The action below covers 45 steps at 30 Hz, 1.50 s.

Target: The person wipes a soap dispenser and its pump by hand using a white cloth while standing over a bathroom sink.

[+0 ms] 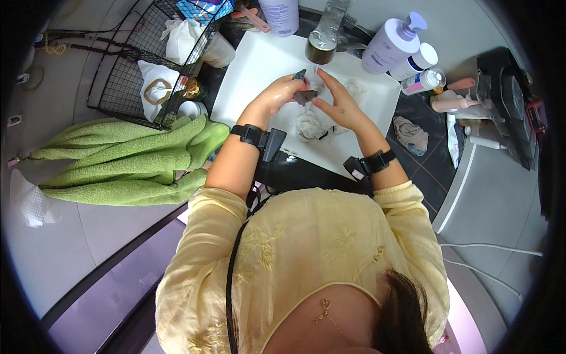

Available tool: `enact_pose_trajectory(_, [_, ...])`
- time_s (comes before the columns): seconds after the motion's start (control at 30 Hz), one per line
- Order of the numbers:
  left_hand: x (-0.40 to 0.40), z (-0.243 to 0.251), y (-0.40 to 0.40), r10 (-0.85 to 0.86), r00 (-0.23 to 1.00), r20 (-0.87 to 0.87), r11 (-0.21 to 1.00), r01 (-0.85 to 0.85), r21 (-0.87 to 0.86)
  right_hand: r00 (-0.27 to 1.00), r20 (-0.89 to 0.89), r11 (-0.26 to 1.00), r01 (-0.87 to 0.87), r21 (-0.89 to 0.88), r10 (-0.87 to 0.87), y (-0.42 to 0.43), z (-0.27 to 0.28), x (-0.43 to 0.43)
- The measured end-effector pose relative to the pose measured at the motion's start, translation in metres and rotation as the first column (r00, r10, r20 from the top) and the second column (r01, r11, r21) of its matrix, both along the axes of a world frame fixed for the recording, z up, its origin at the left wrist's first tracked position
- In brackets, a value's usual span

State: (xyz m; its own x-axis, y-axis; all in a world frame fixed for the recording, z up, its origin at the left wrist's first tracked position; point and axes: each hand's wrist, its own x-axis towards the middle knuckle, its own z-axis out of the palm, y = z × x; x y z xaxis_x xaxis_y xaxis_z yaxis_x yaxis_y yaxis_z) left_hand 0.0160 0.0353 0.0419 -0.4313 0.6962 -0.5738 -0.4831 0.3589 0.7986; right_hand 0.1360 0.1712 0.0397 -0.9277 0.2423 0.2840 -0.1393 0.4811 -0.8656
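Over a white washbasin (252,66), my left hand (281,92) grips a small wet dark cloth (305,96), part of which sticks out above the fingers. My right hand (338,101) is beside it, fingers spread, its fingertips near the cloth; whether they touch it is unclear. A thin stream of water falls from the metal faucet (321,46) between the hands. Below them in the basin lies a bunched white cloth (309,126) with a dark strip. A crumpled grey-brown cloth (411,134) rests on the dark tiled counter to the right.
At the left are a black wire basket (119,95) with tissues and a green towel (132,163). Behind the basin stand a lilac bottle (281,17) and a pink-handled tool (254,18). A pump bottle (391,44), white-capped bottles (413,62) and a white tube (453,139) are at the right.
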Motion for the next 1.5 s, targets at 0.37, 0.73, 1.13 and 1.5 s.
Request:
enact_pose_trajectory(0.37, [0.017, -0.005, -0.009, 0.085, 0.915, -0.395, 0.996, -0.065, 0.063, 0.941, 0.322, 0.297, 0.28, -0.913, 0.103, 0.016, 0.028, -0.022])
enact_pose_trajectory(0.73, [0.011, -0.004, 0.01, 0.194, 0.964, -0.179, 0.959, -0.148, 0.243, 0.899, 0.25, 0.221, 0.178, -0.959, 0.361, 0.023, 0.023, -0.012])
enact_pose_trajectory(1.13, [0.018, 0.003, 0.014, 0.252, 0.904, -0.345, 0.902, -0.09, 0.423, 0.959, 0.26, 0.934, -0.011, -0.358, 0.111, 0.027, -0.007, -0.024])
enact_pose_trajectory(1.5, [0.019, 0.003, 0.011, 0.335, 0.884, -0.327, 0.881, -0.172, 0.44, 0.987, 0.162, 0.866, 0.065, -0.495, 0.018, 0.012, 0.018, -0.041])
